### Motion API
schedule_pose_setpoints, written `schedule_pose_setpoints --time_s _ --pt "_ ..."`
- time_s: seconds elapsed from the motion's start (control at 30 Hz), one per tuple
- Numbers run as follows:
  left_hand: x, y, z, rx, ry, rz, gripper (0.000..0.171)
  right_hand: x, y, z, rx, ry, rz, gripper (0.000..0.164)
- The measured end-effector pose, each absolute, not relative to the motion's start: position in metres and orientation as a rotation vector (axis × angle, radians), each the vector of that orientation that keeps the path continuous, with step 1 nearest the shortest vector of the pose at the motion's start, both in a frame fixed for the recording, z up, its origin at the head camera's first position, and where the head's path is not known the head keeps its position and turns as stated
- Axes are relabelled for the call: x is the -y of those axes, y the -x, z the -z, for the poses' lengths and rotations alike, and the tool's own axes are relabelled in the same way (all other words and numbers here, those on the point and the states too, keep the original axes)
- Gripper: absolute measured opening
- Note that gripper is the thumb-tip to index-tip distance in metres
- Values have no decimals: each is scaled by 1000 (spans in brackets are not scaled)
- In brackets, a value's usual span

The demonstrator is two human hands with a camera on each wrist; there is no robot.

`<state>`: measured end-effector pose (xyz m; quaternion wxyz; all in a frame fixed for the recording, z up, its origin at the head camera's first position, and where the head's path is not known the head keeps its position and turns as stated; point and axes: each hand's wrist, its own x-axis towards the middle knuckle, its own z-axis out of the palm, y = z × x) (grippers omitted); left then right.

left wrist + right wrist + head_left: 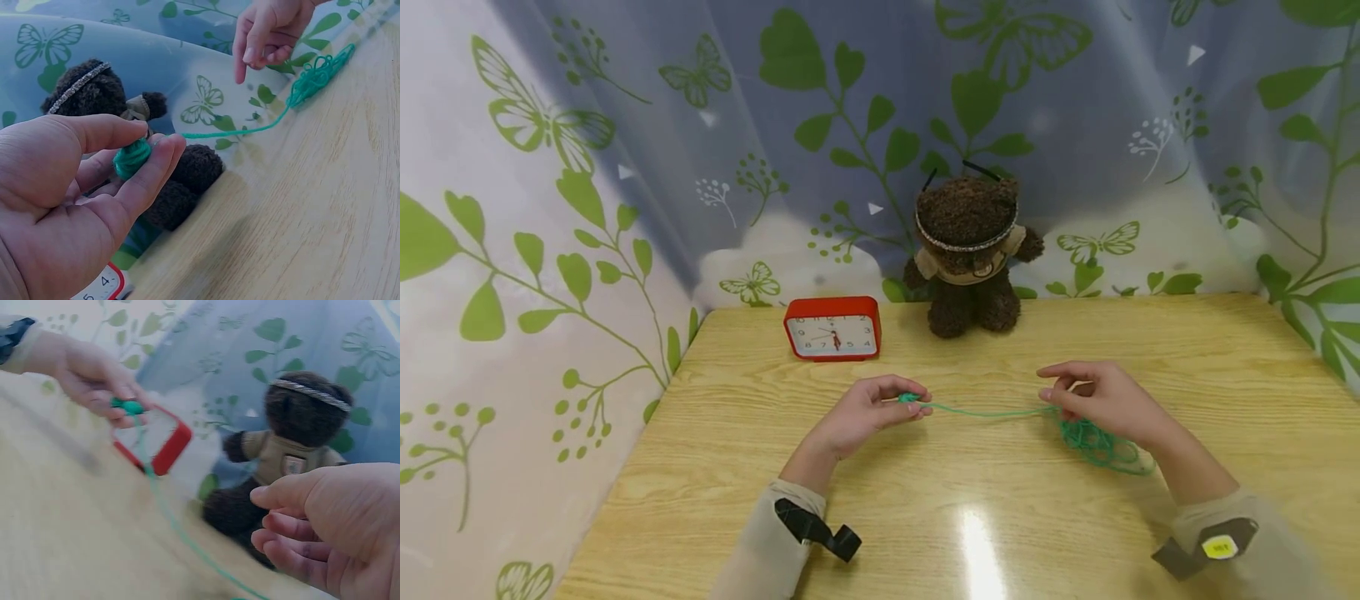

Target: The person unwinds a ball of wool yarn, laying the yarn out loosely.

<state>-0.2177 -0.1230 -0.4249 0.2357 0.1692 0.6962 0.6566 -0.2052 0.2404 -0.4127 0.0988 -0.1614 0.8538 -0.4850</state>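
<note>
Between the thumb and fingers of my left hand [867, 417] is a small wound ball of green yarn [132, 159]. From this ball a single strand [977, 412] runs across to a loose tangle of the same green yarn [1097, 443] lying on the table at the right. My right hand [1105, 400] hovers above that tangle, its fingers loosely bent. The right wrist view shows nothing between the fingers [284, 490] of this hand. In the left wrist view the right hand appears apart from the strand.
A red alarm clock [832, 328] stands at the back of the wooden table [737, 508]. To its right sits a brown teddy bear [970, 250] with a headband, against a curtain [865, 108] printed with leaves and butterflies. Black straps circle both sleeves.
</note>
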Motion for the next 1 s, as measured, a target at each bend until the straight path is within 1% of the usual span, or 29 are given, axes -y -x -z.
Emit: schedule_pose_setpoints --time_s 0.27,0.73,0.8,1.0 --pt "124 218 424 -1897 -486 -1794 33 -211 203 432 -2439 442 1572 49" --pt "125 216 425 -1795 -522 -1831 35 -185 199 451 -2249 533 1510 54" --pt "124 216 425 -1783 -557 -1833 35 -184 198 453 -2233 546 1492 51" --pt "122 215 425 -1792 -574 -1825 33 -185 199 454 -2205 595 1473 32"
